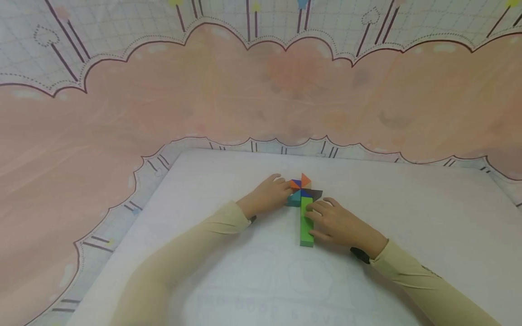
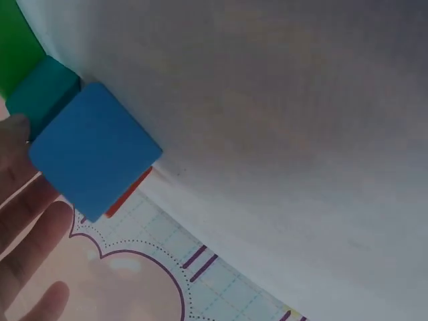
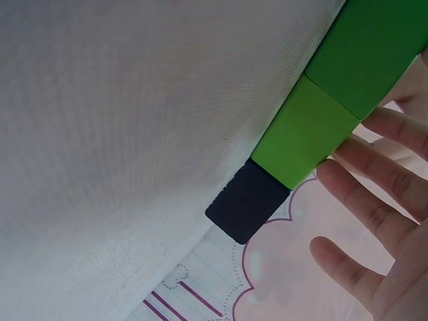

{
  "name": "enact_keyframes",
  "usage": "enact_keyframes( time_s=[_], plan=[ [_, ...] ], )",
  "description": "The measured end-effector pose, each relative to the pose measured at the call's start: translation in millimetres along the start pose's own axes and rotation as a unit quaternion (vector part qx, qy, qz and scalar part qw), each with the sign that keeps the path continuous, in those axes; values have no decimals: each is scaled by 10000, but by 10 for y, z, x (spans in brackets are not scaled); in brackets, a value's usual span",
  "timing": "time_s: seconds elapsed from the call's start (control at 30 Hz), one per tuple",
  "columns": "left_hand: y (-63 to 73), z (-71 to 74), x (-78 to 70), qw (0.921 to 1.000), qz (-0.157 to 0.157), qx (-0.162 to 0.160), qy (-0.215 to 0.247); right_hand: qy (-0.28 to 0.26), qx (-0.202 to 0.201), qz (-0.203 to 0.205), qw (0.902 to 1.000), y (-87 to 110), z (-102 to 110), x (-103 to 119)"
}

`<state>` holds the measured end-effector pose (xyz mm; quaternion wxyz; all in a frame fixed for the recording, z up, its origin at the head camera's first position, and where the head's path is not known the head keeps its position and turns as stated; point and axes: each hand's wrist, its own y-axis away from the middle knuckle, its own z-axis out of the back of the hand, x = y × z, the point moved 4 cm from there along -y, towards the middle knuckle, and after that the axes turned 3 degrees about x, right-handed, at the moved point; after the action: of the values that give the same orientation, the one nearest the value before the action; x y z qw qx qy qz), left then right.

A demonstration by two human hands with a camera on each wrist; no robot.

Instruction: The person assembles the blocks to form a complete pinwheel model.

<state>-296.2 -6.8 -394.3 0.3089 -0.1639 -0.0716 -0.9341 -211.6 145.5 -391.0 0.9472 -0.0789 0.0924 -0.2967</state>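
Flat coloured blocks form a pinwheel shape on the white tabletop. Orange (image 1: 306, 181), purple, teal (image 1: 293, 199), blue and dark triangular pieces (image 1: 316, 194) meet at its centre, and green blocks (image 1: 306, 226) make a stem toward the person. My left hand (image 1: 267, 197) is at the pinwheel's left side, a fingertip touching the teal block (image 2: 47, 93) beside a blue block face (image 2: 93, 150). Along the stem's right side lies my right hand (image 1: 342, 226), fairly straight fingers touching the light green block (image 3: 304, 130); a black block (image 3: 247, 200) adjoins it.
The white tabletop (image 1: 212, 181) spreads around the blocks. Behind it and at the left hangs a pink and white patterned cloth (image 1: 244, 95). Dark wrist bands (image 1: 360, 255) show below the beige sleeves (image 1: 408, 271).
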Motion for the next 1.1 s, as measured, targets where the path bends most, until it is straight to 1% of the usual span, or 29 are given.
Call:
enact_keyframes(
  time_s=[0.17, 0.33, 0.47, 0.57, 0.7, 0.8, 0.9, 1.0, 1.1],
  plan=[
    [52, 24, 21, 9999, 53, 100, 68, -19, 103, -44, 9999, -9, -7, -10],
    [139, 64, 111, 9998, 45, 151, 95, -46, 270, -128, 9995, -21, 0, -20],
    [169, 40, 171, 9998, 114, 49, 150, -75, 353, -172, 9992, -21, -3, -7],
    [148, 16, 143, 9991, 203, 79, 360, -65, 318, -159, 9993, -8, -15, 3],
    [117, -5, 59, 9973, 234, 281, 630, -16, 135, -82, 9999, 11, -29, 23],
    [115, 5, 23, 9976, 205, 279, 607, 10, 24, -27, 10000, 14, -27, 36],
    [125, 27, 18, 9983, 218, 178, 508, 34, -16, 9, 10000, 13, -29, 36],
    [121, 40, 34, 9987, 314, 63, 399, 55, -50, 23, 10000, 13, -22, 32],
    [87, 42, 43, 9983, 438, 5, 383, 47, -85, 21, 10000, 11, -5, 29]
  ],
)
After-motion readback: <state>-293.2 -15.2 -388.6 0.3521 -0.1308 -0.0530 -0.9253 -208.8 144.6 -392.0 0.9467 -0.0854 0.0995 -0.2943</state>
